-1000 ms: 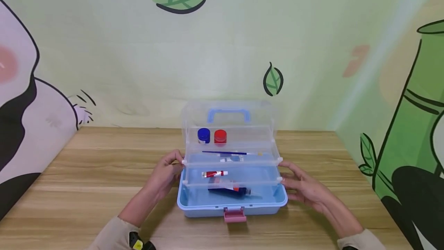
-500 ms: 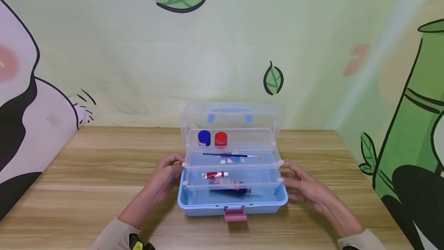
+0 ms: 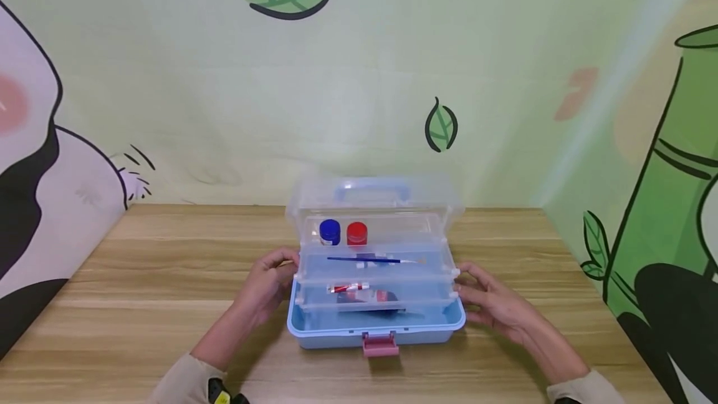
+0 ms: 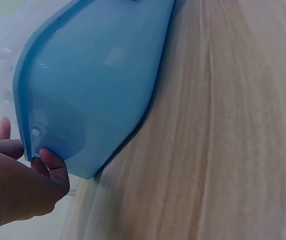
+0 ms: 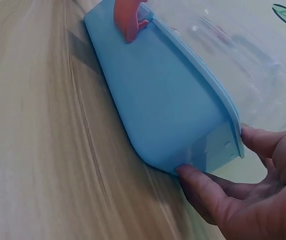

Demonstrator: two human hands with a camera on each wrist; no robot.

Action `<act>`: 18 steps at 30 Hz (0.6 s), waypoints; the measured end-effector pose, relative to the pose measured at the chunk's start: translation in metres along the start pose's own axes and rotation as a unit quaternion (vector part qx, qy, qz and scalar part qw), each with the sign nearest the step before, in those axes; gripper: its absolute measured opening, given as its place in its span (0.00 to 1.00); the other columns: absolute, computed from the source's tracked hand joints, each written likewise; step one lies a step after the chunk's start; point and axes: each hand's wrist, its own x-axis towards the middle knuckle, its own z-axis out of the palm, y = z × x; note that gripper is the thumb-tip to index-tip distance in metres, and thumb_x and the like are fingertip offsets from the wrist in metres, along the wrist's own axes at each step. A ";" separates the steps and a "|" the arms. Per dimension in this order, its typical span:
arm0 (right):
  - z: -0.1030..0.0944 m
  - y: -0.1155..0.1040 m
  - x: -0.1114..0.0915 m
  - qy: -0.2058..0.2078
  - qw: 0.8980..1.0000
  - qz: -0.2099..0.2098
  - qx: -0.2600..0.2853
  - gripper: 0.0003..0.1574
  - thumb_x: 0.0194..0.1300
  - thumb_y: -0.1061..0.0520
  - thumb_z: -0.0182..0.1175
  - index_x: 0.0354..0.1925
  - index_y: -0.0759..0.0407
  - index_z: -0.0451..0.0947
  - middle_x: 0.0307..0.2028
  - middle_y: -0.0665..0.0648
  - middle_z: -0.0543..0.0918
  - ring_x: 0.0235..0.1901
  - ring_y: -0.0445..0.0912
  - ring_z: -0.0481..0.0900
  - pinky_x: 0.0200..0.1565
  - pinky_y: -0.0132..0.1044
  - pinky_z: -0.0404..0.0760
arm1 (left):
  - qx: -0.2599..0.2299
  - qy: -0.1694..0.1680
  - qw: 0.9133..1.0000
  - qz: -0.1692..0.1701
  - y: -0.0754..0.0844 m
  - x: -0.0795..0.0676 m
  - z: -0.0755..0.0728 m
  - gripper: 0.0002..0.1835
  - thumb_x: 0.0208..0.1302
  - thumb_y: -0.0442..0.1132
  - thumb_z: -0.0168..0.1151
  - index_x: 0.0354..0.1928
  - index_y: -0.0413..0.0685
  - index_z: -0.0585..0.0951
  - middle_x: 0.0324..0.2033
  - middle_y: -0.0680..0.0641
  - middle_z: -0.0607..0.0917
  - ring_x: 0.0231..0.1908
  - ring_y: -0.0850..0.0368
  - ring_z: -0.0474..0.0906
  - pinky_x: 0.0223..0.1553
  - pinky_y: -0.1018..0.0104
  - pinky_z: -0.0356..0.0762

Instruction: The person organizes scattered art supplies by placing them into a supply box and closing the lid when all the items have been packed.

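A light blue paint box [image 3: 374, 333] with a pink front latch [image 3: 380, 346] rests on the wooden table. Its clear lid [image 3: 417, 189] with a blue handle leans partly over at the back, above stepped clear trays [image 3: 415, 278]. A blue jar [image 3: 330, 232], a red jar [image 3: 356, 234], a paintbrush [image 3: 361, 260] and a small red tube [image 3: 348, 288] lie in the trays; a dark bottle [image 3: 367, 299] shows through them in the base. My left hand [image 3: 263, 287] pinches the rim at the left end. At the right end, my right hand [image 3: 499, 301] grips the box, thumb on the rim, fingertips lower down.
The wooden table [image 3: 185, 254] reaches back to a green cartoon backdrop [image 3: 370, 98], with the box's lid near it. A side panel of the backdrop [image 3: 628, 217] rises along the table's right edge.
The lid has tipped forward and down, and the clear trays with the jars, brush and red tube have sunk with it. Both hands have stayed at the box's ends.
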 end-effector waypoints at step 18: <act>0.005 0.001 0.001 -0.003 0.998 0.018 0.055 0.44 0.79 0.55 0.53 0.78 0.70 0.43 0.59 0.54 0.78 0.58 0.45 0.79 0.60 0.43 0.79 | -0.043 -0.031 0.998 -0.025 0.000 0.003 -0.007 0.20 0.80 0.34 0.47 0.69 0.41 0.65 0.58 0.51 0.72 0.60 0.57 0.70 0.62 0.62 0.70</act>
